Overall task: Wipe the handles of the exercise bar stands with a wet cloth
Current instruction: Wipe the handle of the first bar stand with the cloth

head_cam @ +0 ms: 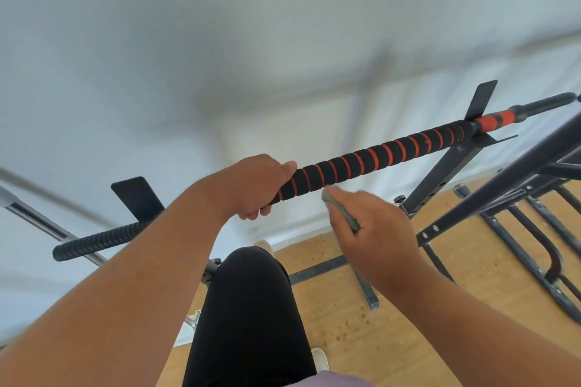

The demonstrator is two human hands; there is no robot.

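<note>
A black foam bar with orange spiral stripes lies across two black stands, running from lower left to upper right. My left hand grips the bar near its middle, fingers curled round it. My right hand holds a folded grey-green cloth just below the bar, the cloth's tip close under the foam. Whether the cloth touches the bar I cannot tell. The bar's ribbed black left end sticks out past the left stand's bracket.
A white wall is close behind the bar. The right stand's post slants down to the wooden floor. More black tube frames crowd the right side. My black-trousered leg is below the bar. A chrome rod is at far left.
</note>
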